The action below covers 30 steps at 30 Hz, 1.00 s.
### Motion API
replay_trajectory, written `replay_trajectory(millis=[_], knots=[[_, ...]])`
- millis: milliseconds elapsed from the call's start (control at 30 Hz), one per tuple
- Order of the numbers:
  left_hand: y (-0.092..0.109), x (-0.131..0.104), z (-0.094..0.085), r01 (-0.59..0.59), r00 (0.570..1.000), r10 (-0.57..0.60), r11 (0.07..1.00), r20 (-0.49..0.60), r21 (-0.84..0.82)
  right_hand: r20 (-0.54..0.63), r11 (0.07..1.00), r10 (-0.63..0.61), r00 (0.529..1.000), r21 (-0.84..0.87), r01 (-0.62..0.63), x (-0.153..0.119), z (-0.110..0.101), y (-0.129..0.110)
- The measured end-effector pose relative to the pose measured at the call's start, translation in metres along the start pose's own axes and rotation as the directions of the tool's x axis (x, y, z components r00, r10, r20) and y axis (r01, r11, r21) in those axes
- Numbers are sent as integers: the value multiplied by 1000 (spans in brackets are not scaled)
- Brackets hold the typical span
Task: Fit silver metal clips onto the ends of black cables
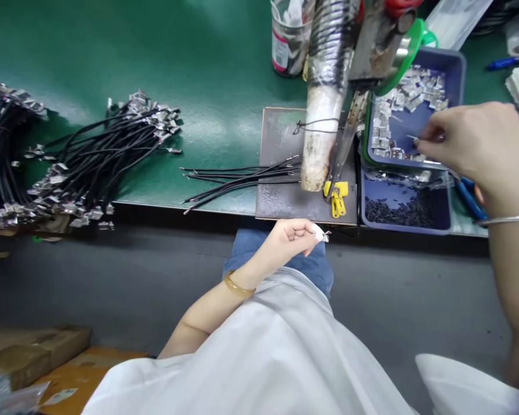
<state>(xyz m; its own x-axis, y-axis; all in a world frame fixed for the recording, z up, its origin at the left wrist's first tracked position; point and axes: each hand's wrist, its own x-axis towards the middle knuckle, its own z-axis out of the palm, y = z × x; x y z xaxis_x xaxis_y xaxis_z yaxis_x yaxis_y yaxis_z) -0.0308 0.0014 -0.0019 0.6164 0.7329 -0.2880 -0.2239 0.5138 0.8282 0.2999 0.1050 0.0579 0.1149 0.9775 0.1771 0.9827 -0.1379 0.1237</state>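
Observation:
My left hand (294, 237) is closed in a pinch just off the table's front edge. Thin stripped wire ends of a cable (327, 234) poke out past its fingertips, one of which wears a white cover. The rest of that cable is hidden. At the right, my right hand (471, 138) hovers over a blue tray (457, 75) of small metal connectors (415, 92). Its fingers are pinched, with a thin pale sliver at their tips, too small to name. Several black cables (242, 178) with bared ends lie across a dark board (281, 135).
Over the board hang a wrapped duct hose (324, 115) and a soldering iron (350, 127) beside a yellow clip (337, 197). A lower bin (447, 222) holds black sleeves; blue-handled pliers (467, 196) lie right. Finished-looking cable bundles (125, 138) lie left, a cup (288, 49) behind.

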Motion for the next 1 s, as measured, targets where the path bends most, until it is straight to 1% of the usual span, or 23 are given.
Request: replay_trajectory(millis=[67, 100, 133, 167, 200, 233, 267, 333, 367, 433, 467, 500, 533, 567, 600, 633, 667, 700, 733, 833, 867, 933, 1000], knots=[[2, 1, 5, -18, 1000, 18, 1000, -3, 6, 90, 992, -5, 996, -124, 16, 0, 0, -5], [4, 2, 7, -37, 999, 37, 999, -13, 4, 137, 989, -1, 991, -149, 22, 0, -1, -5], [5, 3, 9, -60, 998, 60, 998, -31, 1, 126, 993, 4, 992, -119, 11, -2, -2, -6], [6, 3, 10, -84, 995, 83, 997, -52, -1, 87, 999, 14, 996, -53, -9, -5, -4, -6], [7, 4, 11, -107, 991, 107, 994, -77, -2, 20, 999, 24, 1000, 46, -25, -10, -6, -6], [7, 5, 11, -129, 987, 128, 992, -101, -1, -75, 985, 43, 996, 170, -30, -17, -10, -8], [7, 5, 11, -146, 982, 145, 989, -122, 3, -181, 952, 77, 980, 304, -18, -27, -15, -12], [7, 6, 10, -166, 974, 167, 986, -152, 20, -346, 813, 178, 921, 579, 60, -54, -27, -27], [7, 7, 10, -171, 971, 174, 985, -164, 31, -372, 732, 223, 901, 675, 98, -69, -33, -37], [8, 8, 9, -171, 966, 178, 984, -186, 57, -303, 523, 248, 920, 842, 136, -101, -42, -62], [8, 8, 10, -169, 964, 179, 983, -196, 70, -271, 442, 241, 932, 885, 144, -116, -44, -75], [9, 9, 10, -166, 962, 180, 983, -205, 83, -230, 387, 210, 950, 912, 136, -129, -44, -88], [10, 9, 11, -164, 961, 180, 982, -210, 94, -205, 379, 178, 963, 917, 125, -139, -41, -99], [11, 9, 11, -162, 960, 181, 981, -213, 103, -255, 446, 164, 953, 881, 159, -148, -36, -109], [12, 9, 12, -161, 960, 181, 981, -215, 110, -341, 522, 163, 926, 826, 213, -154, -31, -117], [13, 10, 12, -160, 959, 182, 980, -216, 116, -415, 571, 156, 896, 778, 261, -158, -24, -124], [13, 10, 13, -161, 959, 183, 980, -217, 119, -464, 590, 147, 874, 750, 299, -160, -18, -129], [14, 10, 13, -161, 959, 184, 980, -217, 121, -484, 578, 146, 863, 750, 323, -161, -12, -133], [14, 10, 13, -162, 959, 186, 979, -216, 122, -473, 536, 150, 868, 777, 330, -162, -7, -136], [14, 9, 13, -170, 959, 194, 977, -205, 128, -375, 370, 172, 911, 882, 293, -164, -1, -143], [13, 10, 13, -175, 959, 198, 976, -201, 129, -356, 332, 175, 918, 899, 285, -165, 0, -144], [12, 11, 11, -190, 956, 213, 974, -201, 126, -353, 303, 174, 919, 908, 291, -167, -1, -147], [10, 13, 10, -213, 949, 234, 970, -211, 116, -386, 327, 160, 908, 889, 320, -169, -2, -149]])
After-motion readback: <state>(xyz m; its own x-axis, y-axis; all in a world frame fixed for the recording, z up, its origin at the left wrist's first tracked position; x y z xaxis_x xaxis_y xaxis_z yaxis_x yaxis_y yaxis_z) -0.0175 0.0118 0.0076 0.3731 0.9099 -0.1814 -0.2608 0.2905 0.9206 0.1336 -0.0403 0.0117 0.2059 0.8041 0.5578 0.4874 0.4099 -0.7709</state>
